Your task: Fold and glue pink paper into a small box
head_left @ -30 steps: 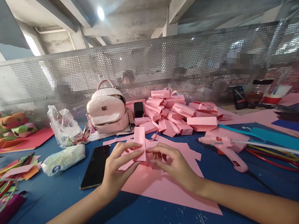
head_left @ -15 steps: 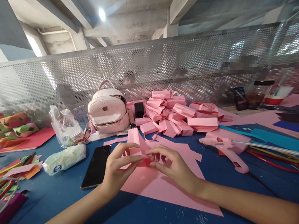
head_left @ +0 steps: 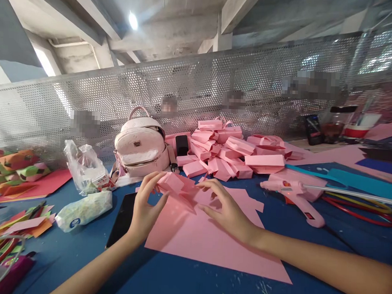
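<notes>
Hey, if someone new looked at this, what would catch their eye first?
Probably the heap of folded pink paper at the back of the blue table, right of the pale pink backpack. Next, front and centre, the left hand and right hand flank a pink paper piece. A pink glue gun lies farther right.

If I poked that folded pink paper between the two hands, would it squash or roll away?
The folded pink paper would probably squash under a hard poke, since its walls look thin. It's likely light, so a gentle push might slide it over the pink sheet. Its flat, creased sides make rolling unlikely.
</notes>
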Demonstrator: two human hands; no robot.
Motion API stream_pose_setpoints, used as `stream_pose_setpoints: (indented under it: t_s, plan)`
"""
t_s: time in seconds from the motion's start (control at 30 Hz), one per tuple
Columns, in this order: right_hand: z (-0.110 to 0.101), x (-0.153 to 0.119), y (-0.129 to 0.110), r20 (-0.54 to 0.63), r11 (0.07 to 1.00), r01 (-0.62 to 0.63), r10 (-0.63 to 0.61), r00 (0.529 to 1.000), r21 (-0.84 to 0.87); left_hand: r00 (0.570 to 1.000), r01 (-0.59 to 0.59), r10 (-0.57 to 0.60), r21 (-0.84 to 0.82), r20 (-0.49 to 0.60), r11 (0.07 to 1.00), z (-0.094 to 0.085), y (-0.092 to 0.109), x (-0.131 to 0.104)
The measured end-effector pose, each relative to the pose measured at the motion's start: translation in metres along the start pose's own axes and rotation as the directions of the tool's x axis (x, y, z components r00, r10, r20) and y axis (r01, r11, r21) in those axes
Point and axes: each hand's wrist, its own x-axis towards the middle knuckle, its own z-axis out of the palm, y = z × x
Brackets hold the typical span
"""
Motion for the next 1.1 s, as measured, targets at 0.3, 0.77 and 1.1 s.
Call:
stream_pose_setpoints:
  t_s: [0.3,0.77,1.1]
  plan:
    - [0.003,0.001,0.007,0.033,1.0,-0.004,0.003,0.999,0.023,0.901,-0.279,0.19,0.185,0.391,0.942,-0.036,-0.017,0.04]
    - [-0.019,0.007,-0.009,-0.071,0.847,0.436,-0.476,0.876,-0.304,0.785,-0.617,0.549,0.278,0.287,0.737,-0.041,0.005,0.034]
    - [-0.038,0.008,-0.05,0.122,0.687,0.603,-0.613,0.781,-0.405,0.772,-0.628,0.581,0.172,0.258,0.759,-0.018,0.023,0.007]
